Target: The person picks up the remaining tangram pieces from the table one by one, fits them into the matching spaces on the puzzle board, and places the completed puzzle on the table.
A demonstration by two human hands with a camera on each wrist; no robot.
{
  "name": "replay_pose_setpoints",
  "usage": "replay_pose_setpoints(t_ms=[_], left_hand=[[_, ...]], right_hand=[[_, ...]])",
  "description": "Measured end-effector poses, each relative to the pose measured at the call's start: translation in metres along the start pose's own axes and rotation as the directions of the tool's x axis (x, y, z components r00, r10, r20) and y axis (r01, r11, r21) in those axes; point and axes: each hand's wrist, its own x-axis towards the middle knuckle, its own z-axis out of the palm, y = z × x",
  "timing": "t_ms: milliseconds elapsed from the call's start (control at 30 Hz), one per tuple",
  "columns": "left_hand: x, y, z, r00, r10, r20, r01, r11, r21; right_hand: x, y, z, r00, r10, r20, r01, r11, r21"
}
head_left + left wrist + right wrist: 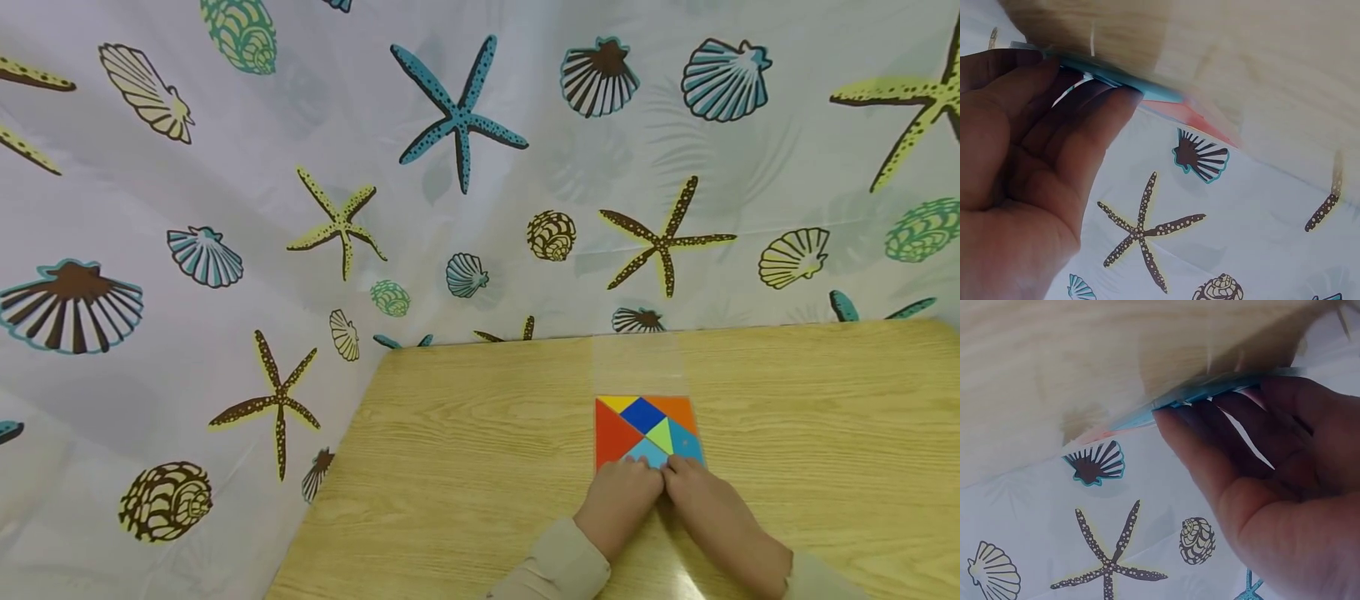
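A tangram [633, 419] of flat coloured pieces lies in a thin clear tray on the wooden table. Red, yellow, dark blue, orange, light green and blue pieces show in the head view. At its near edge, my left hand [625, 493] touches the light blue piece [647, 454] with bent fingers. Close beside it, my right hand [701, 497] rests its fingertips on the near right part. Both wrist views show thumb and fingertips against the blue piece [1141, 416] and the edge, seen very flat. The near part of the tangram is hidden under the hands.
Behind the tangram, a clear strip [639, 364] lies on the wooden table [465, 442]. A white curtain [420, 225] printed with shells and starfish stands at the back and left of the table. Beige sleeves [566, 560] cover the forearms.
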Motion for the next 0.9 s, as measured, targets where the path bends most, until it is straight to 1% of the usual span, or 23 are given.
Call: replay_pose_setpoints(t_ms=[133, 367, 500, 600, 767, 900], left_hand=[[0.0005, -0.0008, -0.0004, 1.0, -0.006, -0.001, 0.006, 1.0, 0.006], [0.0016, -0.002, -0.0009, 1.0, 0.003, 0.005, -0.003, 1.0, 0.007], [0.0032, -0.0019, -0.0025, 1.0, 0.0, 0.016, 0.0, 1.0, 0.011], [0.0037, -0.0004, -0.0049, 0.999, -0.013, 0.038, 0.013, 1.0, 0.008], [0.0033, 0.0039, -0.0065, 0.996, -0.048, 0.074, 0.049, 0.999, -0.015], [0.0021, 0.0069, -0.0051, 0.992, -0.067, 0.104, 0.07, 0.997, -0.024]], right_hand=[[0.0012, -0.0007, 0.0005, 1.0, -0.012, -0.008, 0.012, 1.0, -0.011], [0.0005, -0.0004, 0.0026, 0.999, -0.031, -0.04, 0.03, 0.999, -0.02], [-0.0002, 0.0, 0.0035, 0.999, -0.027, -0.034, 0.026, 0.999, -0.031], [-0.0013, -0.001, 0.0026, 1.0, -0.009, -0.021, 0.009, 1.0, -0.025], [-0.0039, -0.0035, 0.0043, 0.999, 0.006, -0.04, -0.006, 1.0, 0.003], [-0.0058, -0.006, 0.0056, 1.0, 0.012, -0.011, -0.012, 1.0, -0.006]])
